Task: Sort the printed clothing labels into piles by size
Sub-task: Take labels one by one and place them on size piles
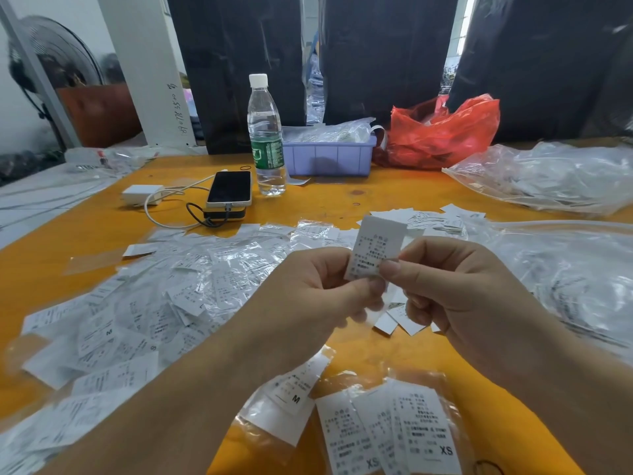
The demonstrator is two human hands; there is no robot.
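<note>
Both hands hold one white printed label (375, 245) upright above the orange table (342, 200). My left hand (318, 289) grips its lower edge and my right hand (455, 286) pinches its right side between thumb and forefinger. The label's size mark is hidden by my fingers. A large heap of bagged labels (154, 296) spreads across the left of the table. Near the front edge lie labels marked XS (404, 437) in clear bags, and one marked M (294, 392) beside my left forearm. More loose labels (431, 217) lie behind my hands.
A water bottle (266, 138), a phone on a power bank (228, 193) with charger cables, a lilac bin (329, 156) and a red plastic bag (442, 132) stand at the back. Clear plastic bags (561, 269) cover the right side.
</note>
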